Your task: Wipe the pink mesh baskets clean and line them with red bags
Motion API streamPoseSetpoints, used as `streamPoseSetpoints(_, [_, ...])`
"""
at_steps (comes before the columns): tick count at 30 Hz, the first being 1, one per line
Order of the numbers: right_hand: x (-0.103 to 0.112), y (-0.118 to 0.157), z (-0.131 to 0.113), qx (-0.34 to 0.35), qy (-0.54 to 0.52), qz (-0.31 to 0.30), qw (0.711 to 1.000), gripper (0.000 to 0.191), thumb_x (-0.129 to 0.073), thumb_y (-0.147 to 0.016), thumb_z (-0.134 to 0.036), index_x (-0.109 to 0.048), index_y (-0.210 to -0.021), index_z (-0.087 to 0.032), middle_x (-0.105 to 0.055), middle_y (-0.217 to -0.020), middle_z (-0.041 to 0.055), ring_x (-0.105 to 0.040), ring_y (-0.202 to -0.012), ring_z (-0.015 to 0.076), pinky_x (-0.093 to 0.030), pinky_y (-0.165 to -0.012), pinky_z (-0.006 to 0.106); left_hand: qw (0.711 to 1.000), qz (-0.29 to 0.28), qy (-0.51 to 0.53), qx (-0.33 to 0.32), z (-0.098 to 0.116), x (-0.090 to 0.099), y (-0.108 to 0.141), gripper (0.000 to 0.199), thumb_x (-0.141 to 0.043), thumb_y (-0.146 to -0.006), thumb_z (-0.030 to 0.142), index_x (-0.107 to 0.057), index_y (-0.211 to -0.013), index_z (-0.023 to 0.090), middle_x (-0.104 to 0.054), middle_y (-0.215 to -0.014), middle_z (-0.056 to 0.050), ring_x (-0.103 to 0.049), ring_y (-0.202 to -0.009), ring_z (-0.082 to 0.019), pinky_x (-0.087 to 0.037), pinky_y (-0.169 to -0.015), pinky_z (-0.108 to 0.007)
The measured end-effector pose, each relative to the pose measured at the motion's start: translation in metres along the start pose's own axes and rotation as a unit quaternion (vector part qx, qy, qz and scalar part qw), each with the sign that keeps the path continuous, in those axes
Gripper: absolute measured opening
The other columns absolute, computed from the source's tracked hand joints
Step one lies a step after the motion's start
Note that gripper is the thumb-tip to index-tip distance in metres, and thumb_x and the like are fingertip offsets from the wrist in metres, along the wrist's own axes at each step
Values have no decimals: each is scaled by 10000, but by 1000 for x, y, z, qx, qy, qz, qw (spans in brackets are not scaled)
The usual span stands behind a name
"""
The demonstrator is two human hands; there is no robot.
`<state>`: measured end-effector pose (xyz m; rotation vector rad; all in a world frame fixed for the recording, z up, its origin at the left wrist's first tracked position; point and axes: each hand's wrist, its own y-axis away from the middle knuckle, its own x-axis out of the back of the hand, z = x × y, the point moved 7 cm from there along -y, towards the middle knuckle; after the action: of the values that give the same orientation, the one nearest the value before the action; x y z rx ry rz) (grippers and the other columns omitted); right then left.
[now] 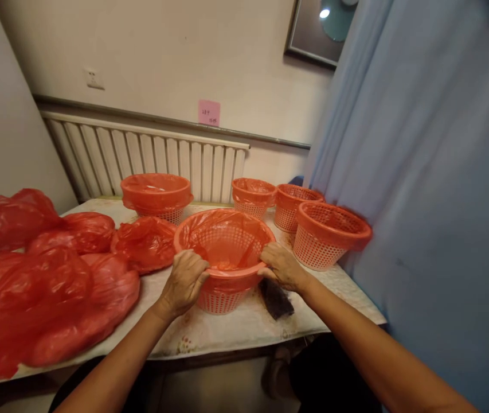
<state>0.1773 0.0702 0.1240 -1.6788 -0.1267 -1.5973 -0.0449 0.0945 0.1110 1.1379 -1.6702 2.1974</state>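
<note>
A pink perforated basket (pixel 222 299) lined with a thin red plastic bag (pixel 227 232) stands upright near the middle of the table. The bag is folded over its rim. My left hand (pixel 185 281) grips the rim at the near left, fingers curled over it. At the right side of the rim, my right hand (pixel 282 267) holds on in the same way, with the thumb below the fingers. A dark cloth-like item (pixel 276 299) lies on the table beside the basket, below my right hand.
Filled red bags (pixel 55 298) cover the table's left part. More bag-lined baskets stand behind, at the back left (pixel 156 192), back middle (pixel 253 198) and right (pixel 318 246). A blue curtain (pixel 425 172) hangs along the right; a radiator (pixel 149 152) is behind the table.
</note>
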Motion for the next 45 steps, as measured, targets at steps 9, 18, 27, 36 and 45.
streamPoseSetpoints(9, [-17, -42, -75, -91, 57, 18, 994, 433, -339, -982, -505, -597, -862, -178, -633, -796, 54, -525, -752, 187, -300, -700, 316, 999, -21, -24, -26, 28, -6, 1, 266, -383, -958, 258, -522, -1171, 177, -617, -991, -78, -517, -952, -233, -297, -1000, -485])
streamPoseSetpoints(18, [-14, -23, -39, 22, 38, 36, 998, 569, -209, -960, -605, -548, -777, -185, -583, -768, 47, -476, -732, 178, -312, -700, 318, 1000, 8, -20, 4, 10, -3, 0, 339, -293, -985, 363, -542, -839, 187, -509, -711, -21, -432, -726, -205, -337, -784, -412])
streamPoseSetpoints(27, [-13, -12, -15, -39, 39, 77, 996, 595, -187, -938, -636, -522, -747, -182, -565, -784, 62, -453, -760, 193, -320, -739, 333, 999, 25, -35, 16, -8, 7, -8, 283, -339, -978, 324, -572, -902, 182, -584, -821, -56, -495, -844, -226, -361, -844, -434])
streamPoseSetpoints(36, [-14, -41, -92, -42, 75, 78, 993, 368, -373, -977, -480, -568, -857, -192, -590, -774, 39, -457, -731, 193, -259, -677, 338, 997, 26, -73, -7, 27, -8, 6, 329, -319, -976, 347, -583, -930, 155, -538, -745, -55, -451, -771, -232, -359, -823, -449])
streamPoseSetpoints(45, [-11, -6, -2, -9, 1, 93, 996, 619, -122, -948, -610, -537, -790, -179, -542, -797, 65, -441, -780, 200, -333, -763, 340, 998, 25, -51, 3, -10, -4, -8, 357, -297, -975, 346, -505, -722, 201, -470, -665, -15, -427, -693, -205, -364, -747, -396])
